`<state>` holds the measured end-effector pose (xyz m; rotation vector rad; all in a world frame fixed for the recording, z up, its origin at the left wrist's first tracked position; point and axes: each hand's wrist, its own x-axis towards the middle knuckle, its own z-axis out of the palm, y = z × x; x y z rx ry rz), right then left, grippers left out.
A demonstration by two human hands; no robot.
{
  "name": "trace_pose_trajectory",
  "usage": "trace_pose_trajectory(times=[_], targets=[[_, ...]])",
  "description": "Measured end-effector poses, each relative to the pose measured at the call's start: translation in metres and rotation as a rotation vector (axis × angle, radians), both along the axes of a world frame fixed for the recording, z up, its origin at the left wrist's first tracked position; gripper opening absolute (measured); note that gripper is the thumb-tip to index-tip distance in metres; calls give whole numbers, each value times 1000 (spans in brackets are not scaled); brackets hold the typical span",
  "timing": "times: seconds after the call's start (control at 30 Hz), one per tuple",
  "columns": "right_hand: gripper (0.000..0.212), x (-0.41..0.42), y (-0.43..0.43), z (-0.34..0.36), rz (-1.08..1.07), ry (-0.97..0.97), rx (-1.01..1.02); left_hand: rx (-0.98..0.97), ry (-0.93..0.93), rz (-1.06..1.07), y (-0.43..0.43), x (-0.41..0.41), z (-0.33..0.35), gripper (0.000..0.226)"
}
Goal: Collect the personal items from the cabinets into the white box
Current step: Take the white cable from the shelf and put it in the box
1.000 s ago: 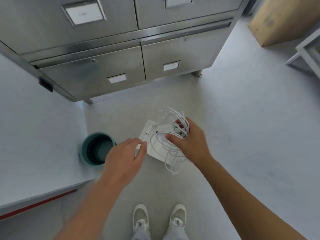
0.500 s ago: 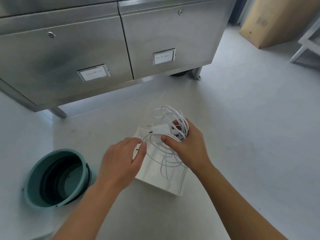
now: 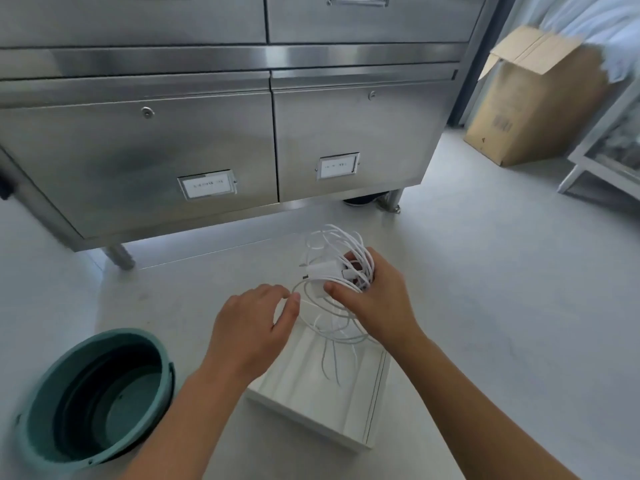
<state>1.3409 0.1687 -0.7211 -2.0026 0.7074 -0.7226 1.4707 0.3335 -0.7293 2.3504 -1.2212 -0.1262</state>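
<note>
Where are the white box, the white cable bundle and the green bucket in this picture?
white box (image 3: pixel 304 393): head view, on its bare inside floor.
white cable bundle (image 3: pixel 322 270): head view, on the white block among the loops.
green bucket (image 3: pixel 90 386): head view, on its dark inner wall.

Bare left forearm (image 3: pixel 180 420), right forearm (image 3: pixel 485 403)

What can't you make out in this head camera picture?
Head view:
- Drawer labels: print too small and blurred.
- White box far end: hidden by the right hand and the cable bundle.
- Left hand: whether it pinches a cable loop; its fingers hide the contact.
- Dark thing under the cabinet: mostly hidden by the cabinet's edge.
</note>
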Motion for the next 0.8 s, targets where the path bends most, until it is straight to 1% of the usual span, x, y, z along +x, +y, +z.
trace_pose_trajectory(times=[0.07, 0.23, 0.37, 0.6, 0.8], targets=[[32, 1, -2, -3, 11, 1, -13, 21, -26, -13, -2, 5, -2, 64], [32, 11, -6, -15, 57, 38, -38, 65, -73, -14, -4, 18, -7, 61], [32, 11, -12, -32, 66, 74, -17, 87, -67, 2, 6, 20, -16, 67], [33, 1, -21, -78, 81, 191, 23, 190, -70, -51, 23, 22, -42, 60], [35, 10, -18, -127, 53, 308, 96, 226, -46, -83, 26, 27, -58, 59]])
